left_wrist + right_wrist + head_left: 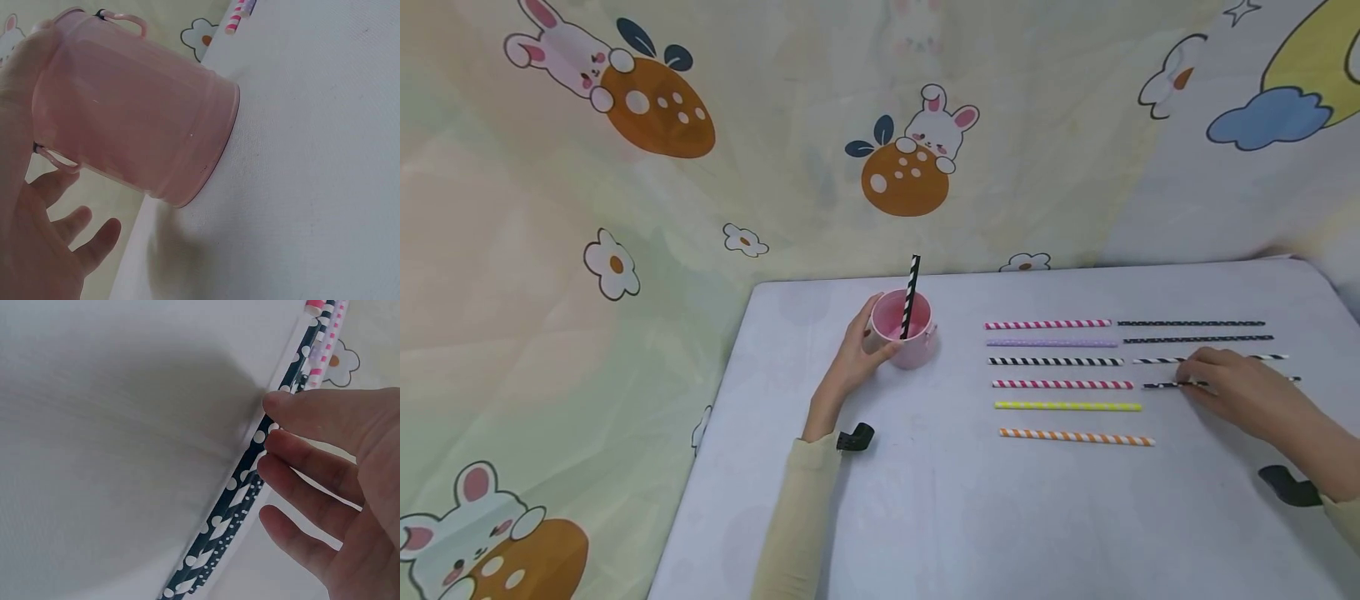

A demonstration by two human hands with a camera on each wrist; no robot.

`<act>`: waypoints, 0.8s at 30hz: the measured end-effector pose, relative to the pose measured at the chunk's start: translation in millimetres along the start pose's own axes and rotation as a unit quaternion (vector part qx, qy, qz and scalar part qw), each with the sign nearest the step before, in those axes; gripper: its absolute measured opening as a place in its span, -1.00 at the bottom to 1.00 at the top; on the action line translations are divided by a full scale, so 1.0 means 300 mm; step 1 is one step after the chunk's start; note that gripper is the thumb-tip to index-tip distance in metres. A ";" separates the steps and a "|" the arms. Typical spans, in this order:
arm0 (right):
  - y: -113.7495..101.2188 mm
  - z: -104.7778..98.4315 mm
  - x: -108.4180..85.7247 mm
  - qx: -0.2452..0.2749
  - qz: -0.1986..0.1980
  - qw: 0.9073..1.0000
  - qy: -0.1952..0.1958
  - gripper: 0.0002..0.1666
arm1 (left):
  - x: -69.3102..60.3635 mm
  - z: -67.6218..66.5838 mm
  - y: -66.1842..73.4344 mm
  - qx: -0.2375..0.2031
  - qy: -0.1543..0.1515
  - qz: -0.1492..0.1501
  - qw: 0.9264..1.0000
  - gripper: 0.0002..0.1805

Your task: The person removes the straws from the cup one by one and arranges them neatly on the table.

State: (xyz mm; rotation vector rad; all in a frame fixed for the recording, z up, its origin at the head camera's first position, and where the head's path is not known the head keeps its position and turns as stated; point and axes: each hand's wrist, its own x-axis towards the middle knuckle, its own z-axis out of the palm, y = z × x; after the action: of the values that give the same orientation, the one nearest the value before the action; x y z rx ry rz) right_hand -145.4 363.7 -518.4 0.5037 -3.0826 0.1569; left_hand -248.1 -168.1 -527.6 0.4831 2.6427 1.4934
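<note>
A small pink bucket (pixel 914 357) with little side handles stands near the back edge of the table. My left hand (pixel 850 360) holds it by the rim, thumb on the near side and fingers around the back. One black-and-white striped straw (pixel 912 287) leans upright inside the bucket. Over at the right, my right hand (pixel 1240 392) pinches a black straw with white dots (pixel 217 522) between thumb and fingertips. That straw lies along the white tabletop, partly hidden by the hand in the head view. Just behind it is a black-and-white striped straw (pixel 1153 361).
Left of the right hand lie straws: pink-striped (pixel 1048 324), purple (pixel 1052 343), black-striped (pixel 1056 362), another pink-striped (pixel 1063 384), yellow (pixel 1067 407) and orange-striped (pixel 1077 437). Two thin dotted black straws (pixel 1191 323) lie at back right. A cartoon-print curtain (pixel 790 167) hangs behind the table.
</note>
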 end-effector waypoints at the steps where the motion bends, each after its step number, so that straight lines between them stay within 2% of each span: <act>1: 0.003 0.004 0.000 0.001 0.001 1.000 0.000 -0.78 | 0.000 0.000 0.000 0.000 0.000 0.000 1.000 -0.01; 10: 0.018 0.023 0.002 0.010 0.013 1.000 -0.003 -0.80 | 0.001 0.005 0.001 0.001 0.001 -0.001 1.000 -0.01; 18: 0.013 0.012 0.005 0.016 0.021 0.999 -0.027 -0.80 | -0.002 0.005 0.005 0.003 0.001 -0.006 1.000 -0.01; 24: 0.011 0.005 0.006 0.023 0.020 0.999 -0.029 -0.81 | -0.001 0.005 0.004 0.000 0.000 -0.001 1.000 0.01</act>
State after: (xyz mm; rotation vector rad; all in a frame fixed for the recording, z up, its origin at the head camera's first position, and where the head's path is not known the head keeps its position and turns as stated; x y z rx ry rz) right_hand -148.2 366.0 -520.2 0.4559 -3.1545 0.2170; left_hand -247.3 -166.5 -527.5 0.4796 2.6433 1.4921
